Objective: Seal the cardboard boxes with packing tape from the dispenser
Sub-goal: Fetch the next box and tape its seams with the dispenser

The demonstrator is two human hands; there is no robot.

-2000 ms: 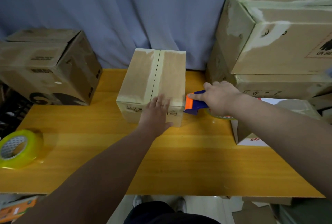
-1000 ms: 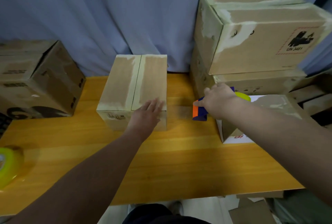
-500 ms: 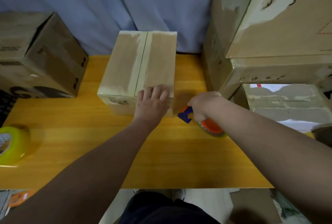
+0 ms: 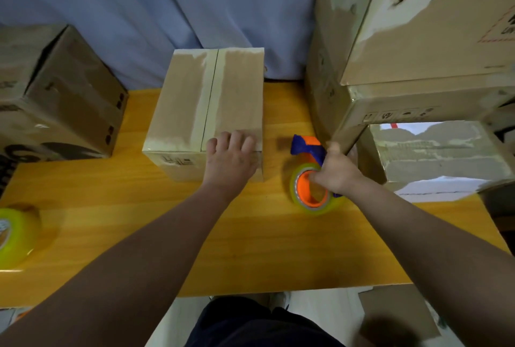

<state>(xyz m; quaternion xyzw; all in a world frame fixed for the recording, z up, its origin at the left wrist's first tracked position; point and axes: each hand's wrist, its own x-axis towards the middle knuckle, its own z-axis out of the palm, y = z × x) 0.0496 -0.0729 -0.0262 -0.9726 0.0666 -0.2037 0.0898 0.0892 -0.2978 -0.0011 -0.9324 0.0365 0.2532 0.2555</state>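
A closed cardboard box (image 4: 192,104) with a tape strip along its centre seam stands on the yellow wooden table (image 4: 250,249). My left hand (image 4: 230,160) rests on its near right corner, fingers laid over the top edge. To the right, the blue and orange tape dispenser (image 4: 310,176), carrying a yellowish tape roll, lies on the table. My right hand (image 4: 338,171) grips it, fingers curled round the handle and into the roll's core.
A spare yellow tape roll (image 4: 14,235) lies at the table's left edge. A dark printed box (image 4: 55,96) stands at the back left. Large stacked boxes (image 4: 412,48) and a smaller box (image 4: 434,157) crowd the right side. A blue curtain hangs behind.
My right hand has brought the dispenser down from the box's right side onto the table, a little nearer to me. My left hand has stayed on the box corner.
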